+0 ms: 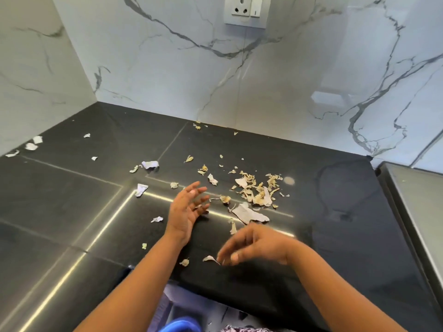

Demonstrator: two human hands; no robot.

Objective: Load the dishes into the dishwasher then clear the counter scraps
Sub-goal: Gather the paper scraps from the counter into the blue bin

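Dry tan peel scraps (257, 190) lie in a heap on the black counter (72, 200), with torn paper bits (249, 213) just in front of them. More white paper pieces (150, 164) are scattered to the left. My left hand (185, 209) stands on its edge on the counter, palm facing right toward the heap, fingers spread and holding nothing. My right hand (254, 245) hovers low and blurred near the front edge, fingers loosely curled downward beside a small scrap (211, 259). It appears to hold nothing.
A marble-patterned wall with a socket (247, 10) backs the counter and closes its left side. A steel surface (417, 195) adjoins at the right. Below the counter's front edge a blue object (179, 325) shows. Small scraps (33, 143) lie by the left wall.
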